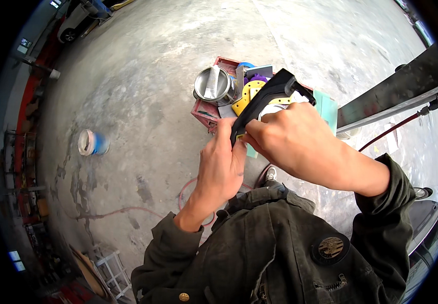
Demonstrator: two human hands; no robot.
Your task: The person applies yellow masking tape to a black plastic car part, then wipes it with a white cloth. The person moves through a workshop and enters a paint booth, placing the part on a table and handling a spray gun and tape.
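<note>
- A long black part, smooth and slightly curved, slants from the center of the frame up toward the upper right, above a red box
- The left hand, at the center, is closed in a pinch on the lower end of this part, thumb on the near side and fingers on the far side
- The right hand, right of center, is curled with knuckles up, beside the part and close to the left thumb; its fingertips are mostly hidden, so I cannot tell what it grips
- A small yellow-green piece shows between the two hands
- The red box, upper center, carries an open metal can with a pale strip across its mouth, a yellow disc with holes and a purple piece
- A pale green sheet is at the box's right side
- On the gray concrete floor, a blue and white bucket is at middle left
- A dark olive jacket fills the lower center
</note>
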